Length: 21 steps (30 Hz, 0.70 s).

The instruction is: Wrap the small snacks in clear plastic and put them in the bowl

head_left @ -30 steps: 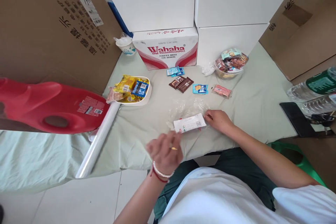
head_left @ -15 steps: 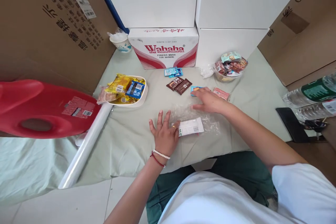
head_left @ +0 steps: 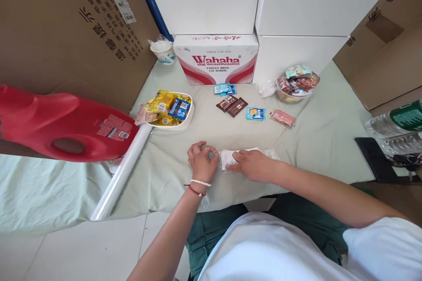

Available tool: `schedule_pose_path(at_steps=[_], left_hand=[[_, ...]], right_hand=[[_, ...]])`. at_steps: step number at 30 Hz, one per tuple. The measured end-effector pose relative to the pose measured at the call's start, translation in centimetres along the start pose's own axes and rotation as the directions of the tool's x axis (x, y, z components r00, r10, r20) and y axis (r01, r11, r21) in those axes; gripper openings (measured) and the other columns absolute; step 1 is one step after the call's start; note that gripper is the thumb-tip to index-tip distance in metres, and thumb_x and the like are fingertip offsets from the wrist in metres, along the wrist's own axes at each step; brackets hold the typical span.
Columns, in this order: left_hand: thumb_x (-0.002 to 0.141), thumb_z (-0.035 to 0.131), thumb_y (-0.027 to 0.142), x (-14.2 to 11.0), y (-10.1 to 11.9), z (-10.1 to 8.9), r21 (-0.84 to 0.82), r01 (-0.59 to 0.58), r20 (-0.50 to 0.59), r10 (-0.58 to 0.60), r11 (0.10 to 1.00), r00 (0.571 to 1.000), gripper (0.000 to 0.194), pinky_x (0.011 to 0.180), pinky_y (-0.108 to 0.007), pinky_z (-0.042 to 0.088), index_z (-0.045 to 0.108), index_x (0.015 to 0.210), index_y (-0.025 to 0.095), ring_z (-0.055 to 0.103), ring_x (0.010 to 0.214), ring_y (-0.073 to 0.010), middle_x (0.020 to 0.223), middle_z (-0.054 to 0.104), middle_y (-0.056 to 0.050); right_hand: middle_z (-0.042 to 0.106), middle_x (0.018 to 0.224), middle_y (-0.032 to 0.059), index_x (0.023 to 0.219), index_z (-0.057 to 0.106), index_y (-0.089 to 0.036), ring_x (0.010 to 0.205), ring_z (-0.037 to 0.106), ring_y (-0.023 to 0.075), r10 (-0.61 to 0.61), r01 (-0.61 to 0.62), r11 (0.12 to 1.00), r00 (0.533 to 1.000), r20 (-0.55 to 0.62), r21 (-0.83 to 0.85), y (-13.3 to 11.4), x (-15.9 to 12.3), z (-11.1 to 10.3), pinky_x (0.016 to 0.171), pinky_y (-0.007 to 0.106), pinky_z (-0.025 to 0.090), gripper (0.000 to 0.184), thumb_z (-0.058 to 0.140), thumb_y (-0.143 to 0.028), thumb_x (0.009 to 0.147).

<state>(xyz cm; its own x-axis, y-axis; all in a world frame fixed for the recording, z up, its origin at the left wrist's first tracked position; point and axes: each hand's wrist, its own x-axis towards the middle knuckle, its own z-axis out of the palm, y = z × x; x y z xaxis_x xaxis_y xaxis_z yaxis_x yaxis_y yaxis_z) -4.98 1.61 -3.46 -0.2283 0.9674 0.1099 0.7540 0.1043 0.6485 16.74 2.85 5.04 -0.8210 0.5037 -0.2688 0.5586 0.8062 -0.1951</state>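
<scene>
A white snack packet wrapped in clear plastic film [head_left: 227, 158] lies on the pale green cloth [head_left: 313, 140] near its front edge. My left hand [head_left: 200, 162] is closed, pinching the film at the packet's left end. My right hand [head_left: 251, 165] lies over the packet's right part, fingers pressed down on it. Beyond them lie two brown packets [head_left: 231, 105], a blue packet [head_left: 255, 113], a pink packet [head_left: 282, 117] and small blue packets [head_left: 224, 89].
A white dish [head_left: 183, 123] of yellow and blue snacks sits at left beside a roll of clear film [head_left: 121, 173] and a red jug [head_left: 62, 125]. A bowl of snacks [head_left: 295, 83], a Wahaha box [head_left: 216, 59], a paper cup [head_left: 164, 52], cartons and water bottles [head_left: 395, 127] ring the cloth.
My right hand has come back from the blue packet to the wrapped packet. My left hand went from flat and spread to a pinch on the film. The film is now bunched around the packet.
</scene>
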Motion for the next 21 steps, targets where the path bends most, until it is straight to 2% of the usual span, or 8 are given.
schedule_pose_path(at_steps=[3,6,8,10,14,16,19,21], left_hand=[[0.075,0.072,0.033,0.1,-0.2,-1.4,-0.293,0.004,0.064,0.016,0.956,0.998,0.016,0.102,-0.052,0.050,0.061,0.072,0.022,0.060,0.114,-0.0293,0.121,0.064,-0.012],[0.075,0.072,0.038,-0.2,0.2,-2.6,-0.570,0.098,0.215,0.032,0.816,0.976,0.024,0.081,-0.035,0.056,0.054,0.076,0.021,0.065,0.089,-0.0181,0.111,0.071,-0.008],[0.076,0.072,0.036,-0.6,1.1,-3.0,-0.647,0.171,0.264,0.007,0.743,0.965,0.022,0.073,-0.031,0.054,0.057,0.081,0.021,0.065,0.080,-0.0158,0.098,0.074,-0.006],[0.077,0.071,0.033,-1.1,2.3,-2.9,-0.661,0.193,0.258,-0.022,0.725,0.966,0.018,0.069,-0.029,0.054,0.061,0.086,0.020,0.065,0.075,-0.0153,0.088,0.074,-0.003],[0.088,0.059,0.029,-2.7,5.2,-1.1,-0.579,0.078,0.246,0.083,0.812,0.966,0.011,0.074,-0.032,0.057,0.066,0.093,0.021,0.067,0.079,-0.0165,0.091,0.073,-0.003],[0.098,0.048,0.029,-3.9,6.3,0.1,-0.472,-0.067,0.201,0.181,0.879,0.963,0.021,0.084,-0.037,0.058,0.067,0.100,0.021,0.069,0.091,-0.0191,0.101,0.072,-0.007],[0.105,0.038,0.033,-5.8,6.8,1.8,-0.206,-0.319,0.113,0.346,0.925,0.931,0.035,0.100,-0.047,0.053,0.068,0.114,0.018,0.066,0.114,-0.0262,0.121,0.070,-0.015],[0.105,0.042,0.035,-7.1,6.8,2.5,-0.022,-0.435,0.101,0.435,0.900,0.895,0.037,0.105,-0.052,0.049,0.065,0.127,0.017,0.061,0.126,-0.0311,0.135,0.066,-0.018]], right_hand=[[0.064,0.114,0.0113,0.141,0.063,-0.031,0.097,0.060,0.0233,-0.007,0.008,1.000,0.995,-0.104,0.004,-0.4,-1.4,1.8,0.075,0.032,0.046,0.049,0.048,-0.010,0.100],[0.063,0.111,0.0110,0.140,0.065,-0.031,0.097,0.059,0.0232,0.022,-0.017,0.999,0.992,-0.126,0.037,-0.3,-1.7,2.1,0.078,0.033,0.045,0.047,0.047,-0.011,0.102],[0.063,0.110,0.0115,0.138,0.067,-0.031,0.098,0.059,0.0244,0.044,-0.039,0.998,0.991,-0.125,0.042,-0.6,-1.4,2.1,0.078,0.034,0.045,0.043,0.046,-0.014,0.104],[0.063,0.111,0.0127,0.136,0.069,-0.028,0.101,0.059,0.0263,0.072,-0.066,0.997,0.989,-0.131,0.045,-1.3,-1.0,2.2,0.080,0.036,0.047,0.040,0.045,-0.018,0.106],[0.062,0.118,0.0167,0.123,0.073,-0.019,0.112,0.056,0.0296,0.156,-0.135,0.982,0.974,-0.164,0.130,-2.5,-1.1,2.9,0.090,0.043,0.049,0.032,0.046,-0.021,0.106],[0.061,0.125,0.0185,0.120,0.073,-0.016,0.118,0.054,0.0301,0.162,-0.112,0.968,0.963,-0.217,0.223,-2.4,-2.0,3.2,0.096,0.046,0.049,0.026,0.054,-0.018,0.101],[0.065,0.120,0.0135,0.109,0.074,-0.017,0.114,0.058,0.0255,0.144,0.003,0.902,0.941,-0.307,0.432,-1.3,-4.0,3.8,0.100,0.042,0.050,0.019,0.059,-0.017,0.097],[0.067,0.113,0.0105,0.111,0.073,-0.019,0.105,0.062,0.0225,0.339,-0.093,0.833,0.865,-0.370,0.545,-0.3,-5.1,4.6,0.096,0.038,0.052,0.024,0.051,-0.019,0.101]])
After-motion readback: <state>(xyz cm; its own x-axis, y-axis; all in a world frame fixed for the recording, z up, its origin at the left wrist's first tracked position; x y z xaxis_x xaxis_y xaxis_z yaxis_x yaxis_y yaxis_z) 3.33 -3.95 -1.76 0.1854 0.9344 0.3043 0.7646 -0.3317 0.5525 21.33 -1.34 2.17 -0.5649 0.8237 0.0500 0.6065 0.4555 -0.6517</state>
